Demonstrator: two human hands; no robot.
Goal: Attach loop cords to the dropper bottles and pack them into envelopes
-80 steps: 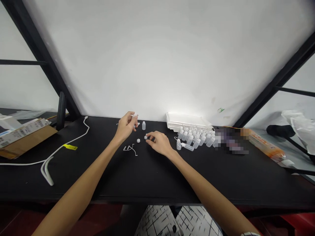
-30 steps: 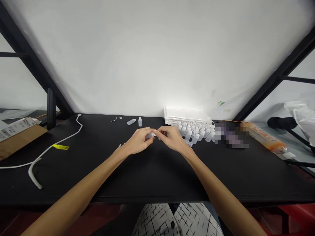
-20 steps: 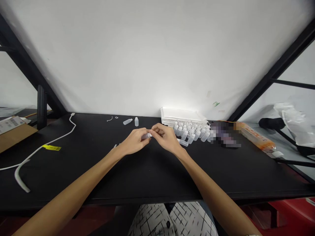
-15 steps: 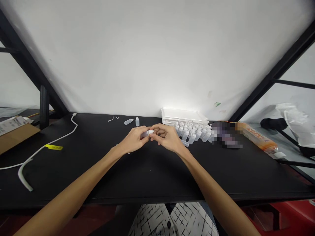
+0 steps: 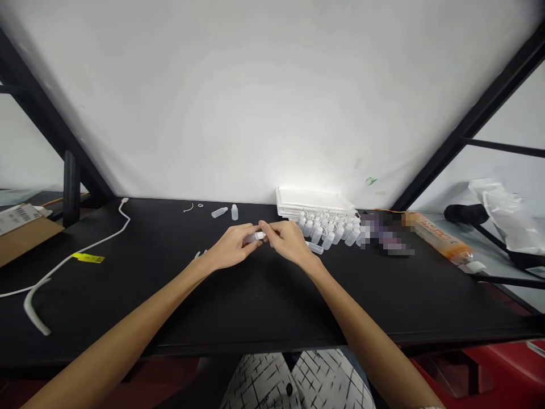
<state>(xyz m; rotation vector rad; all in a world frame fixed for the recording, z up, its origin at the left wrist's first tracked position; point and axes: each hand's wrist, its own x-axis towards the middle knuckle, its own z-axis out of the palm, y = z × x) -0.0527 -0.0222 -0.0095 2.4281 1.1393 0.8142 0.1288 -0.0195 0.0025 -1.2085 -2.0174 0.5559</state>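
One small bottle is held tilted just above the table, btwn both hands. L hand is wrapped round the body; R hand is curled in close at the white cap, but can't tell if it's actually gripping. Imo: go light w/ the L hand bc soft plastic prob dents, line cap up w/ the neck, turn slow. Loose bits near the L forearm, capped bottles off to the right, fwiw.

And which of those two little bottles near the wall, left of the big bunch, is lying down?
The left bottle: it lies on its side, while the right bottle stands upright.
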